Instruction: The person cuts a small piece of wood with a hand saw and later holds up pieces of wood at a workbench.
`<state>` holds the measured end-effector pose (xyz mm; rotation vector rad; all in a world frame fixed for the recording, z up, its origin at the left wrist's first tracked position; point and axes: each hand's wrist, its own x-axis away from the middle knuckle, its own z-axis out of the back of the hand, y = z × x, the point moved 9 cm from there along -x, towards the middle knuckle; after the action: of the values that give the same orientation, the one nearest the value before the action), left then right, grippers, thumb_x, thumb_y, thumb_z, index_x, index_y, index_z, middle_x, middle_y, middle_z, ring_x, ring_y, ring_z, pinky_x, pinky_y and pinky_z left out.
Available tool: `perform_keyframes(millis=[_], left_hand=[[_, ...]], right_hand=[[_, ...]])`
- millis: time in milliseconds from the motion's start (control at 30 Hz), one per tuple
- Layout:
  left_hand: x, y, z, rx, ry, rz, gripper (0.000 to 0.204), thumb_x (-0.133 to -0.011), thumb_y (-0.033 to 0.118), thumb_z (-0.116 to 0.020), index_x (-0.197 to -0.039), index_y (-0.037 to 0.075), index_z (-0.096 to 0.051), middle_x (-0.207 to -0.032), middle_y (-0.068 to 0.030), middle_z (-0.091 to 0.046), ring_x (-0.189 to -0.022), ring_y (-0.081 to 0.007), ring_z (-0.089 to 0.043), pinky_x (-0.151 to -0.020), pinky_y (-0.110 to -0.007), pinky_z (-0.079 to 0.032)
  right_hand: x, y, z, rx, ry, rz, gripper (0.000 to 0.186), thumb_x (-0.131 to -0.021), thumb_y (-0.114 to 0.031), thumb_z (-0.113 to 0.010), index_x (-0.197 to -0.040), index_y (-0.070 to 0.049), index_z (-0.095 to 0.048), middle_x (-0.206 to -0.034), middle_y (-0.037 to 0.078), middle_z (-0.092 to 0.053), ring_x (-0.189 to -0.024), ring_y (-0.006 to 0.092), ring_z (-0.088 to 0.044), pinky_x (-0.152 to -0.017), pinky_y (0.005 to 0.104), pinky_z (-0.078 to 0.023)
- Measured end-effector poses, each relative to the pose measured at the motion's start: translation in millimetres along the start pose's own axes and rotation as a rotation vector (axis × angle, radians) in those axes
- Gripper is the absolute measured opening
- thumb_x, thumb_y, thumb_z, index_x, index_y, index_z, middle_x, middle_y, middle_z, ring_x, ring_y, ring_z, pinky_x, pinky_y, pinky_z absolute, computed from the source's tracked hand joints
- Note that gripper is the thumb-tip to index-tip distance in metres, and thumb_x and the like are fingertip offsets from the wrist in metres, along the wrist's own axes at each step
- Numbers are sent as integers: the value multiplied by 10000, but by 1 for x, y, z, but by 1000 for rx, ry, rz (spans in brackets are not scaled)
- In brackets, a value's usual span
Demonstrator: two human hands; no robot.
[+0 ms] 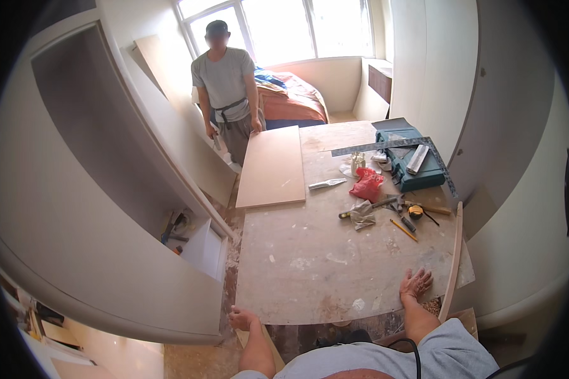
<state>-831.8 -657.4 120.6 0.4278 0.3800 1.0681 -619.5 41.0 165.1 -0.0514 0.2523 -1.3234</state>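
Observation:
My right hand lies flat on the near right part of the paint-spotted worktable, fingers spread and holding nothing. Beside it runs a long thin wood strip along the table's right edge. At the near left corner, my left hand rests against the table's edge, fingers loosely apart, with nothing visible in it. A flat light-brown board lies at the far left of the table. Across from me stands a person, one hand at that board's far edge and the other around a tool hard to make out.
A green tool case with a metal square on it sits far right. Nearer are a red plastic bag, a hammer, a tape measure and a pencil. An open cabinet stands left; white panels line the right.

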Motion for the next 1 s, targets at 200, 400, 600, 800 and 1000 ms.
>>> perform_keyframes(millis=[200,400,600,800,1000], left_hand=[[12,11,0,-3,17,-39,588,-1038,473,-403,-1054,-35,-699,-1069,-267,-669,-1005,-426,-639,-876,-541,-509],[-1,-2,-11,18,-94,-32,593,-1037,507,-398,-1042,-7,-692,-1050,-227,-648,-984,-413,-642,-837,-535,-514],[3,4,-1,0,-11,-34,600,-1034,519,-402,-1037,-4,-696,-1045,-230,-640,-990,-409,-639,-844,-520,-520],[1,3,3,3,-14,-13,600,-1038,509,-398,-1077,-10,-696,-1081,-244,-633,-1011,-409,-636,-864,-511,-524],[7,8,7,-5,-51,1,596,-1043,499,-391,-1106,-12,-691,-1111,-247,-627,-1024,-406,-636,-869,-507,-526]], right_hand=[[-7,10,0,10,-17,-12,628,-964,-507,-534,-1415,-73,-483,-1521,223,-381,-1427,432,-319,-1198,553,-227],[-5,9,-8,5,35,-26,648,-939,-529,-554,-1406,-82,-514,-1527,208,-385,-1422,423,-328,-1186,557,-243],[-5,5,-3,-6,33,2,663,-932,-553,-551,-1394,-78,-534,-1529,209,-389,-1417,415,-332,-1182,574,-234],[-4,3,-3,-14,27,9,663,-932,-545,-558,-1396,-73,-522,-1522,218,-390,-1421,420,-323,-1181,579,-228],[-4,6,-2,-62,38,19,654,-936,-534,-563,-1388,-65,-509,-1517,241,-380,-1423,443,-312,-1180,584,-223]])
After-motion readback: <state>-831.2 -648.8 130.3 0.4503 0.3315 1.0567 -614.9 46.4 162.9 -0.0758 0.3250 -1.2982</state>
